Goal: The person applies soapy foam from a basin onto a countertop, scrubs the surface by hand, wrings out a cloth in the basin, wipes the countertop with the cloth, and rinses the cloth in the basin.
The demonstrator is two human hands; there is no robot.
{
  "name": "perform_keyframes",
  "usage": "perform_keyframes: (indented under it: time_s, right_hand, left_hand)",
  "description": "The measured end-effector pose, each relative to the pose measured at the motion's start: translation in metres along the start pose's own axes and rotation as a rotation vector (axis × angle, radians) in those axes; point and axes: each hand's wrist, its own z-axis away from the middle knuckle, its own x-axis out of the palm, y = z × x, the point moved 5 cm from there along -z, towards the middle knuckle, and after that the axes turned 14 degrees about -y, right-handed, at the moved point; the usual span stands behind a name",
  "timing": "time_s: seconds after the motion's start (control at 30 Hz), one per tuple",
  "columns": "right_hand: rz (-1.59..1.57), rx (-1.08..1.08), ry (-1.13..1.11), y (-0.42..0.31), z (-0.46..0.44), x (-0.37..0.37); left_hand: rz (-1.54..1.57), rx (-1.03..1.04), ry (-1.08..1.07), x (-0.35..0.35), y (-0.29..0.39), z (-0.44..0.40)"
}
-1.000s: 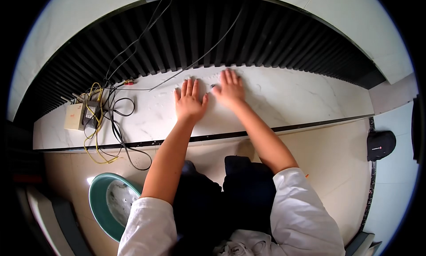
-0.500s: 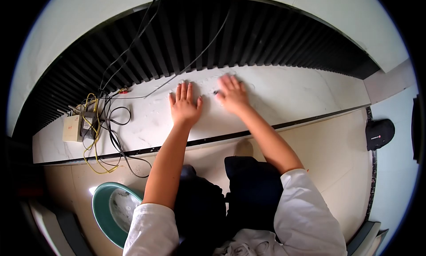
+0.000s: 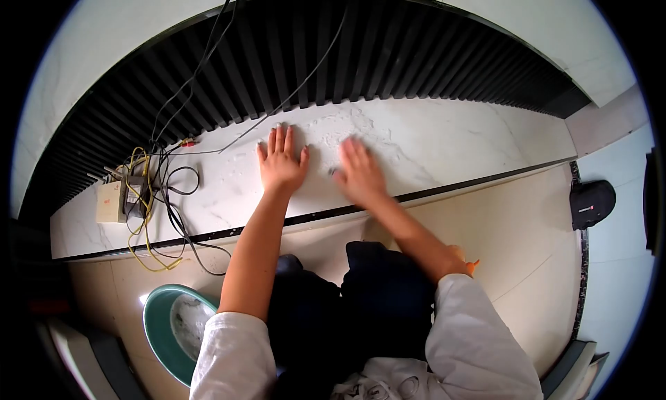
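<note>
Fingers spread, your left hand [image 3: 282, 167] rests on ledge [image 3: 479, 133]; right hand [image 3: 364, 176] extends blurred fingers, gaps unclear: press flat, wet streaks [image 3: 355, 124] beyond fingertips.

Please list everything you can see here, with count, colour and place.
Ledge: one, white marbled, beneath both hands
Slatted panel: one, black, behind ledge
Pale box: one, cream, ledge's left end
Dark box: one, grey-black, beside pale box
Yellow cable: count unclear, hanging over edge
Black cables: several, left side
Basin: one, green, floor left
Soft item: one, black, far right
Floor: one, beige, below ledge
Left hand: one, bare, on ledge
Right hand: one, bare, blurred, right of left hand
Sleeves: two, white, bottom
</note>
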Motion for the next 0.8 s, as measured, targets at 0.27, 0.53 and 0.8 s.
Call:
perform_keyframes:
  time_s: [0.27,0.53,0.8]
  right_hand:
    - [-0.094,0.311,-0.011,0.03,-0.029,-0.008]
    - [-0.089,-0.24,-0.042,-0.036,-0.008,-0.012]
    - [-0.17,0.344,-0.048,0.039,-0.015,-0.012]
  left_hand:
    - [0.019,0.015,0.006,0.0,-0.001,-0.002]
    - [0.026,-0.003,0.004,-0.004,0.0,-0.003]
    - [0.036,0.022,0.042,-0.001,-0.001,-0.002]
